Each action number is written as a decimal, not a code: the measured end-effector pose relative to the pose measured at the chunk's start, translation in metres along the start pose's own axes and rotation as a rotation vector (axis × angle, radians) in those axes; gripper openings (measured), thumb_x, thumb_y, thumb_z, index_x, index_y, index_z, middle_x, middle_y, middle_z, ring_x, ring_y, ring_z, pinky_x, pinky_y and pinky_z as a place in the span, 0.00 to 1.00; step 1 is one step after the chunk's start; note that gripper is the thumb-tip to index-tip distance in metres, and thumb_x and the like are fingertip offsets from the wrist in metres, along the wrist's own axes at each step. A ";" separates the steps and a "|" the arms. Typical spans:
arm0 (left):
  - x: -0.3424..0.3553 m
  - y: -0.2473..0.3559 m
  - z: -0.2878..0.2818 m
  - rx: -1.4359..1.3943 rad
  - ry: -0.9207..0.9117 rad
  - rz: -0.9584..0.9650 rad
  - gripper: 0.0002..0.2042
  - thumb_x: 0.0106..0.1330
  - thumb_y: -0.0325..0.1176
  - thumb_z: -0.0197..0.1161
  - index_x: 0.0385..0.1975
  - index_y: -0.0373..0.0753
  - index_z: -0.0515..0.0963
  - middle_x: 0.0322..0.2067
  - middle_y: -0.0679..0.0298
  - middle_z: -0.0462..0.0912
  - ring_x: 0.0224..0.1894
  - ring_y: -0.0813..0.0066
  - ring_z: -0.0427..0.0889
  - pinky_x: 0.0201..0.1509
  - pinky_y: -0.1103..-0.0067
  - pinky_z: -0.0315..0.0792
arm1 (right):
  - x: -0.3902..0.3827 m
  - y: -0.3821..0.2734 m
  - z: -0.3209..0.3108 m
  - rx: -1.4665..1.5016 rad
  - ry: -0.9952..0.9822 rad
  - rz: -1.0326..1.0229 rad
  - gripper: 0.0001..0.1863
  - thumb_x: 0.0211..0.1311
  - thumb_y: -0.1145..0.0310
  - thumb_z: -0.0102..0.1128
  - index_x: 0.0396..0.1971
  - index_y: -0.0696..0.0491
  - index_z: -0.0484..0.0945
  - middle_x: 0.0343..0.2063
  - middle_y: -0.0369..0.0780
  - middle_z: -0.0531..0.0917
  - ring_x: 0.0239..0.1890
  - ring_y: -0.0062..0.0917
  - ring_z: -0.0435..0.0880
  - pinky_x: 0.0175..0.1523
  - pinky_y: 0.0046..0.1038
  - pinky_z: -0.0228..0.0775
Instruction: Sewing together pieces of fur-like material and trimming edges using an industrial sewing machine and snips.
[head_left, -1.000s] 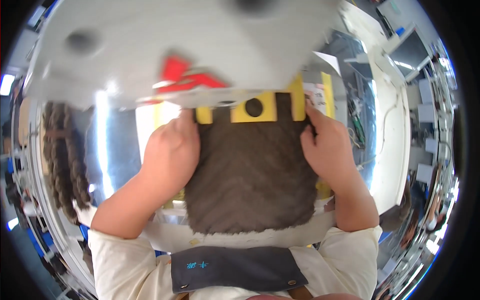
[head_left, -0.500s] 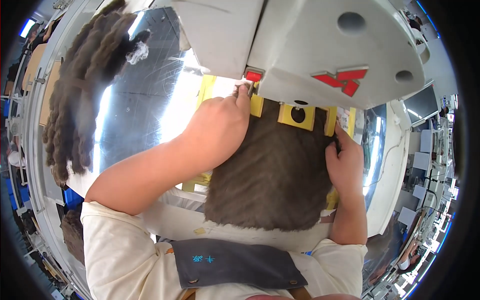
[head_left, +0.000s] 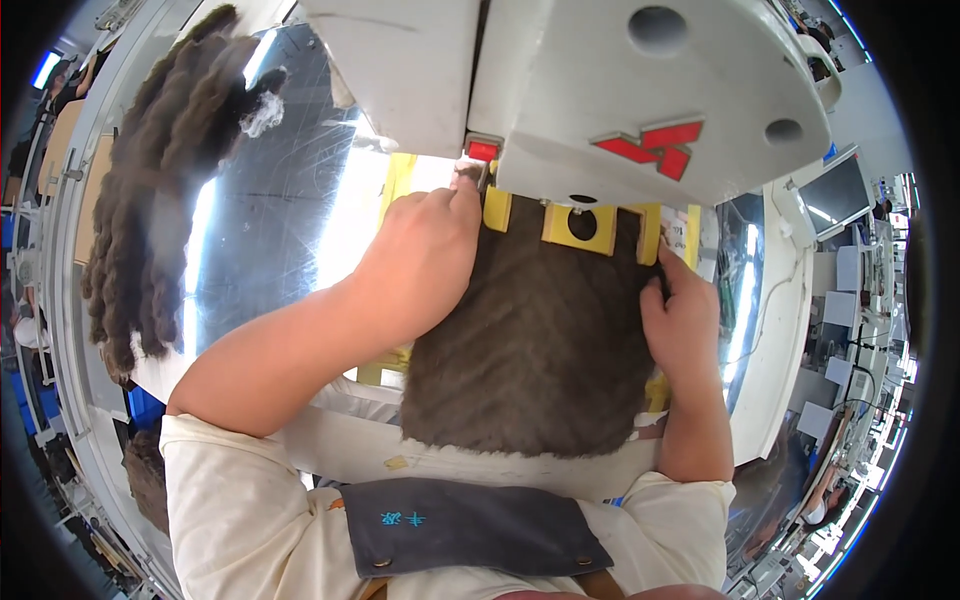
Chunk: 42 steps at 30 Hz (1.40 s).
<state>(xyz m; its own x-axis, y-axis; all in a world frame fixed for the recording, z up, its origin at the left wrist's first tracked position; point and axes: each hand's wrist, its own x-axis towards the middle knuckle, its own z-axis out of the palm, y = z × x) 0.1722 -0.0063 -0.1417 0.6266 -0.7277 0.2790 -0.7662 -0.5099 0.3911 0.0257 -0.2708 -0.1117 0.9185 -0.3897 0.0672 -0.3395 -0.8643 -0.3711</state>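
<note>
A brown fur piece (head_left: 530, 350) lies under the head of a large white machine (head_left: 560, 110), pile side up, its lower edge hanging toward my body. My left hand (head_left: 425, 245) is closed at the fur's upper left corner, its fingertips beside the machine's red switch (head_left: 482, 151); what they pinch there is hidden. At the right edge, my right hand (head_left: 685, 310) has its thumb and index finger closed on the fur, just below a yellow guide (head_left: 648, 235). Another yellow guide with a round hole (head_left: 580, 229) presses over the fur's top middle.
A bundle of brown fur strips (head_left: 165, 180) lies on the shiny metal tabletop (head_left: 290, 170) at the left. More dark fur (head_left: 146, 470) shows low on the left. A dark screen (head_left: 838, 196) stands at the right, with a thin cable (head_left: 775, 310) nearby.
The whole view has shifted a little, so the machine and fur appear slightly farther left. Both hands keep nearly the same places at the fur's edges.
</note>
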 end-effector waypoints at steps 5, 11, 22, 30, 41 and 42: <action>0.005 0.001 0.003 0.013 -0.041 -0.035 0.12 0.63 0.19 0.55 0.45 0.23 0.76 0.32 0.43 0.81 0.37 0.42 0.82 0.45 0.58 0.77 | 0.000 -0.005 -0.004 0.010 -0.009 0.061 0.23 0.59 0.73 0.58 0.56 0.62 0.81 0.23 0.54 0.82 0.29 0.50 0.85 0.38 0.45 0.76; 0.004 -0.002 0.005 0.149 -0.086 -0.028 0.13 0.64 0.20 0.55 0.48 0.23 0.75 0.32 0.45 0.82 0.38 0.44 0.83 0.45 0.58 0.78 | 0.007 -0.005 -0.005 0.001 -0.068 0.014 0.22 0.60 0.72 0.55 0.54 0.62 0.81 0.30 0.57 0.84 0.37 0.56 0.84 0.47 0.53 0.75; 0.006 0.001 0.004 0.203 -0.155 -0.058 0.20 0.66 0.20 0.54 0.58 0.21 0.73 0.35 0.44 0.82 0.39 0.45 0.83 0.46 0.59 0.78 | 0.005 0.009 -0.005 0.092 -0.056 -0.015 0.24 0.59 0.72 0.54 0.55 0.65 0.79 0.31 0.59 0.84 0.39 0.57 0.84 0.50 0.52 0.75; 0.005 0.000 0.000 0.190 -0.148 -0.067 0.21 0.65 0.19 0.53 0.58 0.22 0.72 0.36 0.43 0.82 0.40 0.43 0.84 0.46 0.58 0.78 | 0.007 0.008 -0.002 0.090 -0.063 -0.049 0.23 0.59 0.71 0.54 0.54 0.63 0.79 0.31 0.59 0.84 0.38 0.57 0.84 0.47 0.53 0.76; 0.006 -0.001 -0.010 0.212 -0.113 -0.142 0.12 0.67 0.29 0.56 0.46 0.30 0.77 0.30 0.46 0.84 0.36 0.47 0.85 0.45 0.59 0.79 | 0.002 -0.001 -0.007 -0.008 -0.042 -0.009 0.25 0.59 0.69 0.56 0.57 0.59 0.81 0.29 0.57 0.85 0.35 0.54 0.85 0.46 0.51 0.77; 0.005 -0.003 -0.019 0.228 -0.098 -0.156 0.11 0.67 0.32 0.58 0.44 0.32 0.79 0.32 0.47 0.84 0.37 0.48 0.85 0.45 0.59 0.79 | 0.003 0.002 -0.005 -0.017 -0.028 0.001 0.26 0.59 0.69 0.56 0.58 0.59 0.81 0.29 0.57 0.85 0.35 0.54 0.85 0.46 0.50 0.77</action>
<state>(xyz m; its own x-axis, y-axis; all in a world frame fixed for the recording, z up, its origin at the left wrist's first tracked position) 0.1800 0.0006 -0.1244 0.7314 -0.6672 0.1407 -0.6806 -0.7012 0.2125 0.0267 -0.2748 -0.1076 0.9232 -0.3822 0.0409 -0.3440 -0.8690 -0.3556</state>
